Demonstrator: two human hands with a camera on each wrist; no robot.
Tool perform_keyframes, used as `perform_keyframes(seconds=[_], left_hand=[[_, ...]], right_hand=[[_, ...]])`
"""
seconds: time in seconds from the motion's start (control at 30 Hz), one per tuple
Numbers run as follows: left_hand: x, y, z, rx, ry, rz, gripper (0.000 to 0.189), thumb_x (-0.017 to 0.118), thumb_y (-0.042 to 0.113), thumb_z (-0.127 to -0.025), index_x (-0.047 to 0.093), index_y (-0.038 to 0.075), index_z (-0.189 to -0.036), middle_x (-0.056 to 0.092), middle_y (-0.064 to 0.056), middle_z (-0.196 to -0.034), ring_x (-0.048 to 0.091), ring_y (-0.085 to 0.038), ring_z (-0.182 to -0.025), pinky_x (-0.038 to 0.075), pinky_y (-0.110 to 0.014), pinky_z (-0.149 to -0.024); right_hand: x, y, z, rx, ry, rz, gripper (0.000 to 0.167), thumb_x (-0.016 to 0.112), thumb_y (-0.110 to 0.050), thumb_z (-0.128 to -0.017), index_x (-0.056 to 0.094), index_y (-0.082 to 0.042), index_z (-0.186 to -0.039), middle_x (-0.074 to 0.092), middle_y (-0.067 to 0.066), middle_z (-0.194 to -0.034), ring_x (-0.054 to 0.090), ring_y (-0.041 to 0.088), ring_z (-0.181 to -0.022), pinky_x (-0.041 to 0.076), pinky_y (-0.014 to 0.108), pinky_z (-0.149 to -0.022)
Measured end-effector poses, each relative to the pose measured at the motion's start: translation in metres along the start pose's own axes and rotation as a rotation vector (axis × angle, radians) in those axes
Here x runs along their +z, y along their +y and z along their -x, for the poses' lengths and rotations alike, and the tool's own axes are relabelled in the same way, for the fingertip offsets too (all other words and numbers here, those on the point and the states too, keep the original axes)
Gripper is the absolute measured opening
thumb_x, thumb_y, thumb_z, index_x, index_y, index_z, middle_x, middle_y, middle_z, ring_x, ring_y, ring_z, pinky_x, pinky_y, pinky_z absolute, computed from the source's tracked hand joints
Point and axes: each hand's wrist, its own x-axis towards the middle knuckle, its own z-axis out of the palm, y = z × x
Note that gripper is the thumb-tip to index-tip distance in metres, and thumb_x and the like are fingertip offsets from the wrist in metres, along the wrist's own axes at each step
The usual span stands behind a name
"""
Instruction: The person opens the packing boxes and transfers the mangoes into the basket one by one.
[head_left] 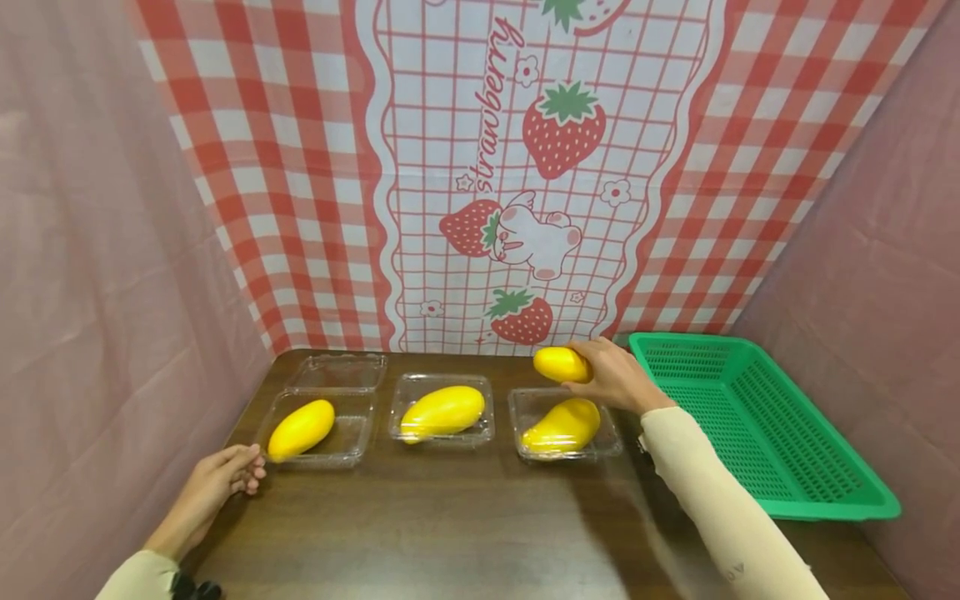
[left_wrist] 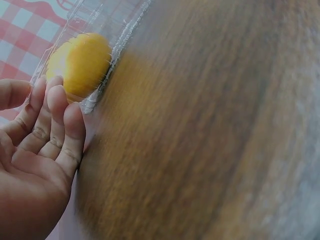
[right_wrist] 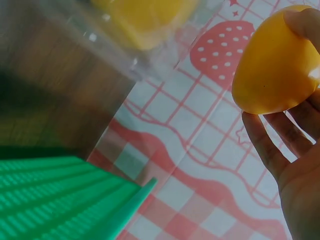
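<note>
My right hand [head_left: 618, 375] grips a yellow mango [head_left: 561, 364], thumb on one side and fingers on the other. It is raised behind the right clear plastic box [head_left: 609, 442], which holds another mango [head_left: 562, 425]. Over on the left, my left hand [head_left: 217, 483] is beside the near left corner of the left clear box [head_left: 352, 457]. Its fingers [left_wrist: 75, 125] are loosely bent with nothing gripped; whether they touch the box I cannot tell. A mango [head_left: 302, 429] lies in that box, whose lid [head_left: 341, 372] is folded back toward the wall.
Between the other two, a middle clear box [head_left: 397, 429] holds a mango [head_left: 446, 410]. A green slotted basket [head_left: 825, 442] stands at the right, partly behind the right sleeve. Checked strawberry cloth [head_left: 315, 167] hangs behind the brown table [head_left: 420, 525], with pink cloth at both sides.
</note>
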Motion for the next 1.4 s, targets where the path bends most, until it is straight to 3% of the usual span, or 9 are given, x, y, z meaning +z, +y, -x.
perform_keyframes(seconds=[0.5, 0.67, 1.03, 1.4], left_hand=[[0.001, 0.0, 0.0, 0.004, 0.006, 0.014, 0.041, 0.053, 0.029, -0.11, 0.062, -0.01, -0.103, 0.065, -0.008, -0.092, 0.062, -0.014, -0.074, 0.058, -0.028, -0.068], [0.002, -0.001, 0.0, 0.0, 0.004, 0.024, 0.04, 0.053, 0.028, -0.109, 0.062, -0.01, -0.103, 0.066, -0.008, -0.091, 0.062, -0.014, -0.074, 0.058, -0.028, -0.068], [0.001, -0.001, 0.001, 0.008, -0.001, 0.021, 0.04, 0.053, 0.029, -0.109, 0.062, -0.009, -0.103, 0.066, -0.009, -0.093, 0.062, -0.014, -0.075, 0.058, -0.028, -0.068], [-0.002, 0.0, 0.001, 0.006, -0.005, 0.01, 0.04, 0.052, 0.03, -0.11, 0.062, -0.008, -0.103, 0.065, -0.009, -0.093, 0.062, -0.015, -0.075, 0.057, -0.028, -0.069]], right_hand=[[-0.017, 0.026, 0.021, 0.078, -0.008, 0.017, 0.067, 0.087, -0.034, -0.083, 0.062, -0.005, -0.138, 0.068, 0.014, -0.114, 0.057, 0.028, -0.094, 0.052, 0.048, -0.075], [-0.021, 0.034, 0.031, 0.104, -0.004, 0.014, 0.064, 0.087, -0.035, -0.083, 0.063, -0.006, -0.135, 0.068, 0.012, -0.108, 0.054, 0.026, -0.088, 0.05, 0.045, -0.072], [-0.039, 0.043, 0.04, 0.122, -0.008, 0.036, 0.055, 0.086, -0.033, -0.085, 0.065, -0.007, -0.129, 0.069, 0.011, -0.106, 0.055, 0.027, -0.088, 0.048, 0.045, -0.072], [-0.054, 0.062, 0.056, 0.157, -0.021, 0.051, 0.06, 0.086, -0.031, -0.085, 0.064, -0.003, -0.133, 0.07, 0.014, -0.109, 0.057, 0.029, -0.089, 0.051, 0.05, -0.073]])
